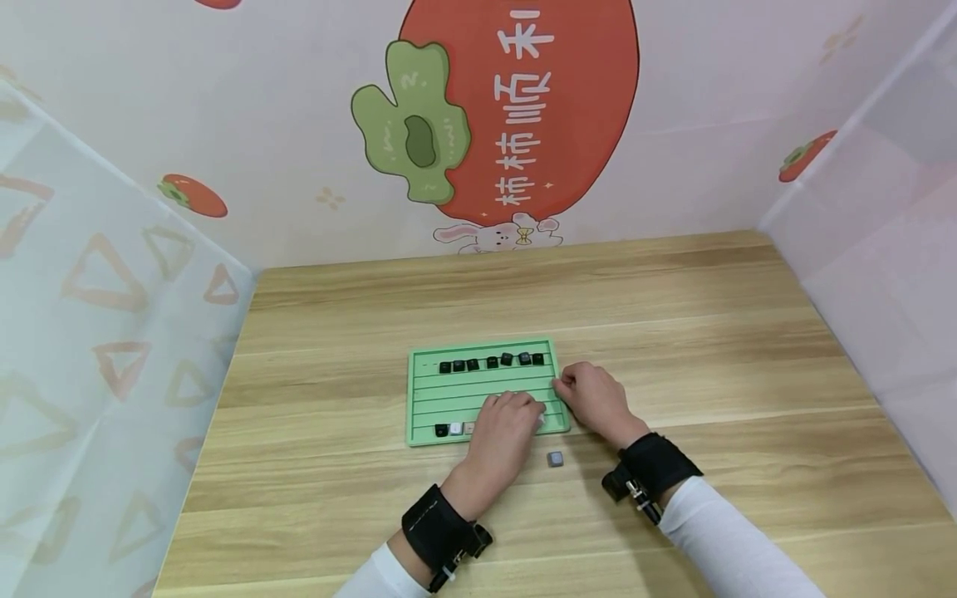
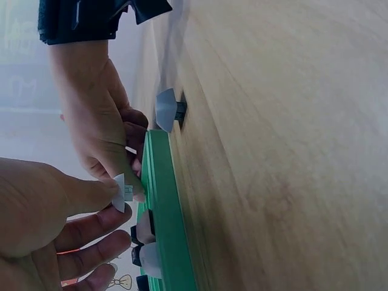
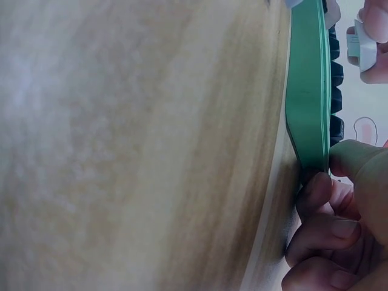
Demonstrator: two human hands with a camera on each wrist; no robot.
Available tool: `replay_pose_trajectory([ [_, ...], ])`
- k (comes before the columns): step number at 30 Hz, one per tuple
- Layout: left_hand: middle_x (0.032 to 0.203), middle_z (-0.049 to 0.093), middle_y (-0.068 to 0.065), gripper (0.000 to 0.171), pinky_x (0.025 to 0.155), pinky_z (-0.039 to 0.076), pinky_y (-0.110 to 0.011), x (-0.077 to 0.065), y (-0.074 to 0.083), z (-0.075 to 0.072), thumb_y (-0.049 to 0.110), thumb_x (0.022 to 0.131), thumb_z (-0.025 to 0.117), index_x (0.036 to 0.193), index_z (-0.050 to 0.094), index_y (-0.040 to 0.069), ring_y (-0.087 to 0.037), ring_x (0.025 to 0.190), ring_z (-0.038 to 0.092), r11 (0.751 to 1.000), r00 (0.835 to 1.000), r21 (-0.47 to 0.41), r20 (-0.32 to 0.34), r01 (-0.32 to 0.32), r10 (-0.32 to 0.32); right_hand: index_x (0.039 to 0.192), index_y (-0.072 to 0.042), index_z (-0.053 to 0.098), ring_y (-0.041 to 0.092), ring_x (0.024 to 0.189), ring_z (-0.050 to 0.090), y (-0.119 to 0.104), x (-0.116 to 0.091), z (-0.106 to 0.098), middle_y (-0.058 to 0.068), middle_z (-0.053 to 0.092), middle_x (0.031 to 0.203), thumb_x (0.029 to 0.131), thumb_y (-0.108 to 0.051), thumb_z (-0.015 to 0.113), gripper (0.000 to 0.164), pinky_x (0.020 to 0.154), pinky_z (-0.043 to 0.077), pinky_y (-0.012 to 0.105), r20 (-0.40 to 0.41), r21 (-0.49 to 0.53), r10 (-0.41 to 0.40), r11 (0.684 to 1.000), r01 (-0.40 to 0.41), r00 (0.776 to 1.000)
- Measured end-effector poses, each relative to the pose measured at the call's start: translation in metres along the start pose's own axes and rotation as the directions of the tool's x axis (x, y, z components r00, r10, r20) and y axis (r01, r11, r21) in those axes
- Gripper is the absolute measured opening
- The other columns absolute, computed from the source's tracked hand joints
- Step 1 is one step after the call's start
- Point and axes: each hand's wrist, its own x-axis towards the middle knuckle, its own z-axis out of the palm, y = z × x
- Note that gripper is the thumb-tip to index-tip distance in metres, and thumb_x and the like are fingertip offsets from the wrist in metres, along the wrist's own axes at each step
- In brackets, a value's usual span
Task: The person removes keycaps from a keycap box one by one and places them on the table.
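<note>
**My white sleeves in front, a pale keycap pinched above the green tray**

Nearest the camera are those sleeves of mine, slanting in from the near side, each running up to one of my black wristbands.

My left hand is over the near right part of the tray. Thumb and forefinger pinch the pale keycap, stem downward, a little clear of the tray; my other fingers are loosely spread. My right hand grips the tray at its right edge, thumb on the top rim and fingers curled against the side below.

The tray lies on the wooden table, its ridges running from left to right. Along the far row I count seven dark keycaps, with a wider gap after the third from the left. The near row starts at the left with a black keycap, then a white keycap and a pinkish keycap; my left hand hides what lies just right of these.

A grey keycap sits stem down on the table, on the near side of the tray and apart from it. On the far wall is a big red fruit with white lettering.
</note>
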Motion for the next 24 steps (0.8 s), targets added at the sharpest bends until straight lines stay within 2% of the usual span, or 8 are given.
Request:
replay_pose_trajectory([
  [24, 0.094, 0.067, 0.005, 0.012, 0.064, 0.04, -0.027, -0.014, 0.0, -0.006, 0.023, 0.085, 0.066, 0.094, 0.073, 0.02, -0.015, 0.083, 0.06, 0.999, 0.997, -0.014, -0.064, -0.038, 0.037, 0.055, -0.014, 0.042, 0.014, 0.048, 0.037, 0.0, -0.001, 0.001, -0.005, 0.032, 0.051, 0.089, -0.028, 0.057, 0.04, 0.044, 0.025, 0.028, -0.016, -0.002, -0.002, 1.0, 0.002, 1.0],
])
